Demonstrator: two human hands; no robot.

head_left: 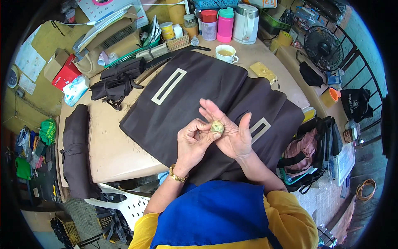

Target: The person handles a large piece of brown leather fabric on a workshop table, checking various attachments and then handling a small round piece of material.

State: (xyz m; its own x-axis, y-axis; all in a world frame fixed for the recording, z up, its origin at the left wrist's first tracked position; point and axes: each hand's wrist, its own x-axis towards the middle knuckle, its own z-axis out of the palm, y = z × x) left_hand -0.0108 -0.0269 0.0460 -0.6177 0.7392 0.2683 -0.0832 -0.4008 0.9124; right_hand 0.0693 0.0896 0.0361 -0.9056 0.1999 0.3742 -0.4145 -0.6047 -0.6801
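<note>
Left hand (192, 141): thumb and fingers pinching greenish-yellow lump (217, 127) | right hand (233, 139): spread, palm up, thumb apart | lump: at right palm, above dark cloth (155, 128) | white cup (222, 59), beyond cloth: yellowish liquid | jar (190, 29), farther back: brown contents

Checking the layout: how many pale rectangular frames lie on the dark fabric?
2: the left frame, toward the upper left of the fabric; the right frame, partly behind the right hand. Others may be hidden.
</note>
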